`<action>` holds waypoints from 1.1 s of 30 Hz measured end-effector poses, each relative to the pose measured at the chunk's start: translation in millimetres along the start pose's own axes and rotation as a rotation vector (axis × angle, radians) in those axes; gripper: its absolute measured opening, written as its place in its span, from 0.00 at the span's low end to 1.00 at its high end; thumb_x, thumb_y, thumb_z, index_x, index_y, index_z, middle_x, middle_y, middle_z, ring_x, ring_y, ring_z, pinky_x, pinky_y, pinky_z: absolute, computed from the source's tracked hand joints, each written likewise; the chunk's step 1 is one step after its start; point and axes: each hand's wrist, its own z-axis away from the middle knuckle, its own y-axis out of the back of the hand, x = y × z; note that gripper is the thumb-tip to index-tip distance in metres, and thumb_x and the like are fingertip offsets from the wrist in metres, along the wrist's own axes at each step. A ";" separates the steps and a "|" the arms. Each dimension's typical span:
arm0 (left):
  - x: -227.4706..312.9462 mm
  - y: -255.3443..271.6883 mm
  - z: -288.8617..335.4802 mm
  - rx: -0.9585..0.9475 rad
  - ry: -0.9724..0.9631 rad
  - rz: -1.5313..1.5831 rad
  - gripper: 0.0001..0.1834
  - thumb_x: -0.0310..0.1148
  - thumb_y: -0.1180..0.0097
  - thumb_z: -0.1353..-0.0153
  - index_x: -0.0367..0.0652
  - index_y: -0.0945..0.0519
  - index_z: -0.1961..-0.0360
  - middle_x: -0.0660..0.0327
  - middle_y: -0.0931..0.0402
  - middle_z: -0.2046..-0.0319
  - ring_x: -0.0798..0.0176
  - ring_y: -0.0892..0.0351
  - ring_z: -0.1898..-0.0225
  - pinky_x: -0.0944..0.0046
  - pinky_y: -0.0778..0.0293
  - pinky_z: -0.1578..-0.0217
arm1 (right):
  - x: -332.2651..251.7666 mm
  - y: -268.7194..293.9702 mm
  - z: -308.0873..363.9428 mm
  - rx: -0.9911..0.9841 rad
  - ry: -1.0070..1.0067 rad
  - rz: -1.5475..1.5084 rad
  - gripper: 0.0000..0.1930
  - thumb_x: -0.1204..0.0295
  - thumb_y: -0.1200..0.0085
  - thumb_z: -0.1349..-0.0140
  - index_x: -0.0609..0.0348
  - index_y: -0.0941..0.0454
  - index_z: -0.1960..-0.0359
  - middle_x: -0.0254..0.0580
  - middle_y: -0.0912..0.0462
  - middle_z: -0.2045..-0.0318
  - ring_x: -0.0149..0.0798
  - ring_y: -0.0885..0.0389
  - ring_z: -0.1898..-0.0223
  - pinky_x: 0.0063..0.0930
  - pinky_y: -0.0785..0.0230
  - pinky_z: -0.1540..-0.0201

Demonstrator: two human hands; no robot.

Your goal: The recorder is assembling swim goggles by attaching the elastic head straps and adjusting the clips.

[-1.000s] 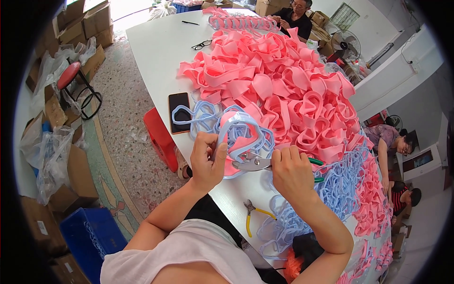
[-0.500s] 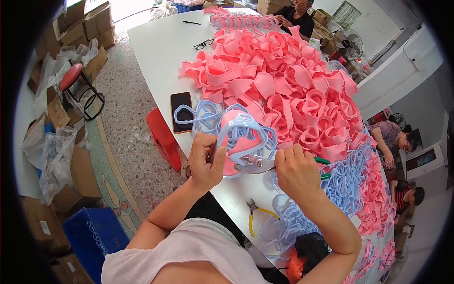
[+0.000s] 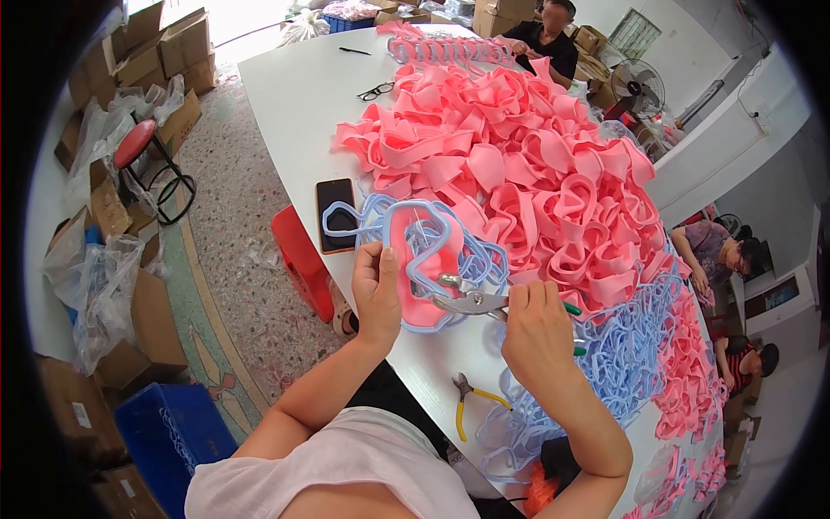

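My left hand [image 3: 378, 298] grips the near-left edge of a soft pink loop [image 3: 399, 238] with a light-blue rim [image 3: 439, 246], holding it raised over the table. In my right hand [image 3: 538, 333] is a pair of green-handled pliers [image 3: 481, 303]. Their metal jaws sit at the lower right part of the rim; the exact contact is too small to tell. More loose light-blue loops [image 3: 486, 259] lie just behind the held piece. Diagonal cutters [image 3: 465, 389] with yellow handles rest on the table near me.
A large heap of pink loops [image 3: 519, 164] covers the white table [image 3: 281, 95], with a tangle of light-blue rings [image 3: 618, 355] at right. A phone [image 3: 335, 195] and glasses [image 3: 375, 91] lie toward the left edge. A red stool [image 3: 298, 255] stands beside it; other people sit around.
The held loop has turned so its opening faces up more, and my left fingers have straightened along its edge. My right hand and the pliers have shifted slightly down.
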 end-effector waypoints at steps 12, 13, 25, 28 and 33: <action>0.3 -10.4 14.3 -0.075 -0.348 -0.159 0.12 0.38 0.51 0.31 0.39 0.33 0.60 0.67 0.37 0.67 0.77 0.39 0.68 0.75 0.39 0.66 | -3.6 -2.2 1.4 -0.023 -0.042 -0.290 0.09 0.80 0.49 0.53 0.68 0.31 0.68 0.54 0.29 0.68 0.50 0.30 0.63 0.38 0.32 0.61; 0.6 -9.5 14.0 -0.076 -0.349 -0.160 0.12 0.38 0.51 0.31 0.39 0.33 0.60 0.67 0.37 0.67 0.77 0.39 0.68 0.75 0.39 0.66 | -3.8 -5.1 1.2 -0.043 -0.076 -0.297 0.08 0.80 0.49 0.53 0.67 0.31 0.69 0.52 0.28 0.69 0.49 0.28 0.63 0.38 0.31 0.65; 5.3 1.0 14.1 -0.303 -0.120 -0.098 0.16 0.31 0.44 0.36 0.40 0.36 0.53 0.64 0.33 0.60 0.74 0.31 0.62 0.73 0.32 0.63 | 4.0 -13.6 -0.6 -0.037 -0.127 -0.150 0.05 0.78 0.48 0.53 0.62 0.30 0.74 0.46 0.25 0.72 0.44 0.24 0.66 0.36 0.29 0.74; 3.7 2.9 12.1 -0.285 -0.111 -0.004 0.19 0.33 0.42 0.36 0.40 0.36 0.51 0.62 0.31 0.57 0.72 0.30 0.57 0.71 0.31 0.58 | -2.2 6.5 -1.6 -0.017 -0.103 -0.108 0.05 0.78 0.48 0.52 0.64 0.30 0.72 0.47 0.26 0.70 0.45 0.25 0.64 0.34 0.29 0.68; -2.3 8.2 14.2 -0.269 -0.127 0.084 0.22 0.35 0.41 0.37 0.39 0.36 0.48 0.60 0.31 0.54 0.69 0.31 0.53 0.66 0.34 0.48 | -14.2 36.7 1.9 0.012 -0.096 0.057 0.11 0.75 0.50 0.48 0.69 0.27 0.64 0.51 0.26 0.66 0.47 0.28 0.57 0.33 0.30 0.57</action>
